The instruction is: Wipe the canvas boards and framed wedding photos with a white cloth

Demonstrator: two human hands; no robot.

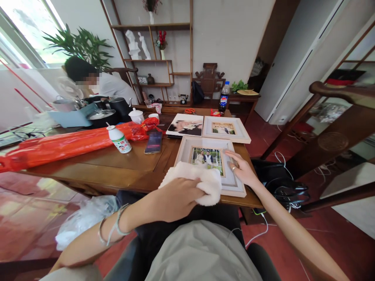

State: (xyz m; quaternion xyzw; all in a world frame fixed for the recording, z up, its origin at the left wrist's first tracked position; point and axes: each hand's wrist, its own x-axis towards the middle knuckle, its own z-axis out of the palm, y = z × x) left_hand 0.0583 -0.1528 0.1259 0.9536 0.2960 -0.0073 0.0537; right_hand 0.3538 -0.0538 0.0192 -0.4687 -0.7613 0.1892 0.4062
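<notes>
A white fluffy cloth (209,187) is bunched under my left hand (180,195), whose fingers are closed on it. The cloth covers the lower left part of a pale picture frame (240,187) holding a photo (208,158) of two people outdoors. My right hand (240,168), with a ring on one finger, rests flat with fingers stretched on the frame's right side. Behind it lie another pale picture frame (244,134) with a photo, and a photo panel (187,124) to its left.
Left of the frames are a phone (153,142), a white bottle (119,139) and a long red plastic-wrapped bundle (73,140). A cola bottle (224,97) stands at the back of the wooden table (137,166). A person (114,86) sits at the far left. A chair (331,136) stands right.
</notes>
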